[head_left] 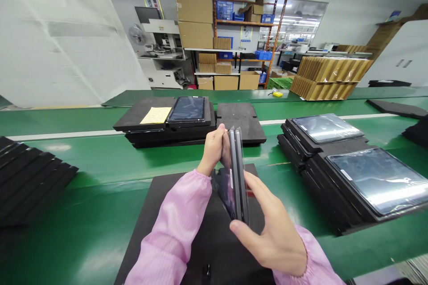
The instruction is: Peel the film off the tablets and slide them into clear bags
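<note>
Two tablets (236, 173) in clear film stand on edge side by side, held up above a black foam sheet (174, 213). My left hand (214, 147) wraps round their far end, its fingers partly hidden behind the left tablet. At the near end my right hand (272, 227) holds them, with the thumb at the bottom corner and the fingers along the right face. Pink sleeves cover both forearms. A small dark object (207, 270) lies on the foam sheet near the bottom of the view.
Across the green bench (100, 156) stand foam boards with a tablet (187, 109) and a yellow label sheet (155, 115) on top. To the right, film-wrapped tablets (377, 178) lie on stacked black foam. More black foam trays (30, 178) are piled at left. Cardboard dividers (329, 78) stand behind.
</note>
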Demonstrator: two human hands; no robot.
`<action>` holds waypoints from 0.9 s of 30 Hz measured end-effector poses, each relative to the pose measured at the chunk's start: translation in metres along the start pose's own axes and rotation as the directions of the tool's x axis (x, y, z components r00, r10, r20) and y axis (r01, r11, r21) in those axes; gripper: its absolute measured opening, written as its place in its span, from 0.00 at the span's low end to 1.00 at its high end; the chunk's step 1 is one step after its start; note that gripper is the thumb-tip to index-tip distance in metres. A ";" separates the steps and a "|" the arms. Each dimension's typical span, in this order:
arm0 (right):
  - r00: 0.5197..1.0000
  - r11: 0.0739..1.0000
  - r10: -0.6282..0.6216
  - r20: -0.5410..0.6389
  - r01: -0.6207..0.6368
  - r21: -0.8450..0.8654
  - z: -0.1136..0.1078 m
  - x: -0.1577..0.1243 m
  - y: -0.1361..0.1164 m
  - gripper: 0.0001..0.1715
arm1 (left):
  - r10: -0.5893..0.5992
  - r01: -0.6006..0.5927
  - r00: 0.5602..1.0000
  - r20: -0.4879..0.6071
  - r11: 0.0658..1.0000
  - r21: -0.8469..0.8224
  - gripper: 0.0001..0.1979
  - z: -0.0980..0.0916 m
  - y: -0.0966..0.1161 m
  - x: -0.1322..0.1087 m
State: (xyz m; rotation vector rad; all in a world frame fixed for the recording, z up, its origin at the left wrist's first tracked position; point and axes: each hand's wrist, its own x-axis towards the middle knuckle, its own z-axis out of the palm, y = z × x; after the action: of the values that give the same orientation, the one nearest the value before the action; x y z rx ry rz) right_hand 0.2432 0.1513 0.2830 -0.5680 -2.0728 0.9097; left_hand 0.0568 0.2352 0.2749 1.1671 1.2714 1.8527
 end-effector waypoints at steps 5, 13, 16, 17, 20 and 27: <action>1.000 1.000 -0.015 -0.019 0.016 0.025 -0.001 0.000 0.002 0.32 | -0.001 0.001 1.000 0.021 1.000 -0.006 0.35 0.001 0.002 -0.001; 0.999 0.998 -0.053 0.000 0.053 -0.040 -0.005 -0.001 0.002 0.32 | 0.007 -0.007 1.000 0.013 1.000 -0.005 0.34 0.001 0.000 -0.001; 0.999 0.998 -0.038 -0.007 0.038 -0.051 -0.005 -0.002 0.002 0.31 | 0.014 -0.014 1.000 0.014 1.000 -0.002 0.34 0.003 0.002 -0.003; 0.999 0.998 -0.030 -0.014 0.029 -0.053 -0.005 -0.002 0.002 0.31 | 0.016 -0.016 1.000 0.016 1.000 -0.003 0.34 0.003 0.003 -0.003; 0.999 0.999 -0.013 -0.037 0.011 -0.044 -0.005 -0.004 0.002 0.30 | 0.020 -0.020 1.000 0.021 1.000 -0.011 0.34 0.004 0.006 -0.005; 0.999 0.999 -0.018 -0.041 0.017 -0.027 -0.003 -0.004 0.003 0.36 | -0.001 0.001 1.000 0.022 1.000 -0.010 0.34 0.004 0.007 -0.008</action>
State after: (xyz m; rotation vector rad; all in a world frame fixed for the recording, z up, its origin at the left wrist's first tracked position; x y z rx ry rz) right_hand 0.2483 0.1519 0.2804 -0.5775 -2.0522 0.8547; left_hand 0.0638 0.2279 0.2795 1.1784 1.2494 1.8381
